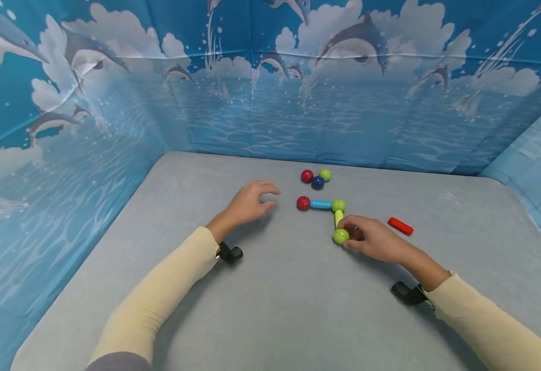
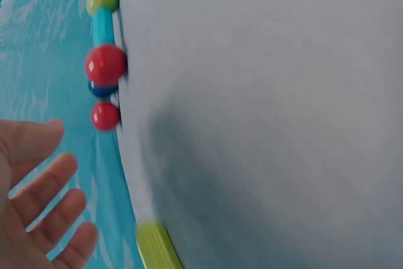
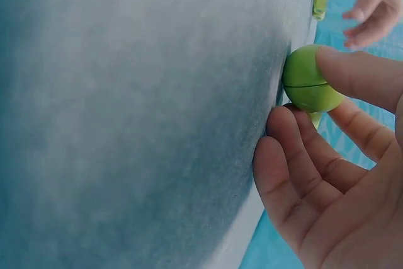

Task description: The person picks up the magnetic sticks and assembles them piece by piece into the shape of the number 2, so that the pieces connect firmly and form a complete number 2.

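Observation:
An L-shaped chain lies on the grey table: a red ball [image 1: 303, 203], a light blue rod [image 1: 321, 204], a green ball [image 1: 338, 205], a yellow-green rod [image 1: 338, 218] and a nearer green ball [image 1: 341, 236]. My right hand [image 1: 376, 238] pinches that nearer ball, thumb on one side and index finger behind it, as the right wrist view shows. Just left of the chain, my left hand [image 1: 251, 201] hovers with loosely bent fingers and holds nothing. A loose yellow-green rod [image 2: 158, 247] shows below it in the left wrist view; the head view hides it.
Behind the chain sit a second red ball [image 1: 307, 176], a dark blue ball [image 1: 318, 183] and another green ball [image 1: 324, 174], grouped closely. To the right of my right hand lies a red rod [image 1: 401, 226]. A dolphin-print cloth [image 1: 270, 113] hangs along the table's back edge.

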A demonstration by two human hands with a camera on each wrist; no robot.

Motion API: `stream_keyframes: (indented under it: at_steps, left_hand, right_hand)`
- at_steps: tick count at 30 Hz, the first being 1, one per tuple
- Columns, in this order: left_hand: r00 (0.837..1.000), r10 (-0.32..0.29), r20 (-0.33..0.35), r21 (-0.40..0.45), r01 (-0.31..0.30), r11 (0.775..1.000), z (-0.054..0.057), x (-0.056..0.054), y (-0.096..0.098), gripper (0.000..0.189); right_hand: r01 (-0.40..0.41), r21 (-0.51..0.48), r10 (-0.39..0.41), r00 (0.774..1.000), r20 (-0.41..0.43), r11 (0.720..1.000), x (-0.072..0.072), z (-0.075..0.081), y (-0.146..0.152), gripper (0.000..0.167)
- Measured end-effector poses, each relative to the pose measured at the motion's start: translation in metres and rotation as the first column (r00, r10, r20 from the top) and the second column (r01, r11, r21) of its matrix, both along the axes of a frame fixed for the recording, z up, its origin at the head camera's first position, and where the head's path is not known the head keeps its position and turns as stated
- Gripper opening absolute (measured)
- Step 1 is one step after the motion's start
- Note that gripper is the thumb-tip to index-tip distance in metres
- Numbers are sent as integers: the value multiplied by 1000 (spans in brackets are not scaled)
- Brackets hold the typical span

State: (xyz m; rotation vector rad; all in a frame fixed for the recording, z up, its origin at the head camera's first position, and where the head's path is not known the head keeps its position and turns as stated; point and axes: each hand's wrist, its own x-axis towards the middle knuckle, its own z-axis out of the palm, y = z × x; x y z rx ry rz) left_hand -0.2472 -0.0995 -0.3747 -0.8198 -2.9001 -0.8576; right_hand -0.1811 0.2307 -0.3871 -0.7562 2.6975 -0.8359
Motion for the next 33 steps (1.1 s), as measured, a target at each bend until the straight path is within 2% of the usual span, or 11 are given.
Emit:
stream_keyframes:
  at_steps: [5,8,10,16,27,33]
  left_hand:
    - [994,112,19,0,-112,994,0,12,-36,32]
    - [982,182,42,7,-182,983,3,18,-51,32]
    - [977,206,52,9,-207,978,3,20,-58,32]
    - [980,196,25,-34,-195,980,0,25,-66,31]
    - [980,197,35,-163,-189,968,-7,22,-56,33]
    - [979,199,32,-172,-191,966,-8,19,-53,33]
  right_hand:
    - [3,8,-3,1000,-3,1000,-1,-1,-3,35]
    - [6,15,-6,1000,0,1000,-2,-1,-4,35]
    - [10,17,-10,1000,1,1000,-2,0,-4,35]
    - [6,7,-6,1000,-4,1000,-3,1,-5,33]
    - [31,22,-31,999,-13,999,-8,-1,-7,32]
    - [46,28,-44,998,-43,999,-12,0,-10,32]
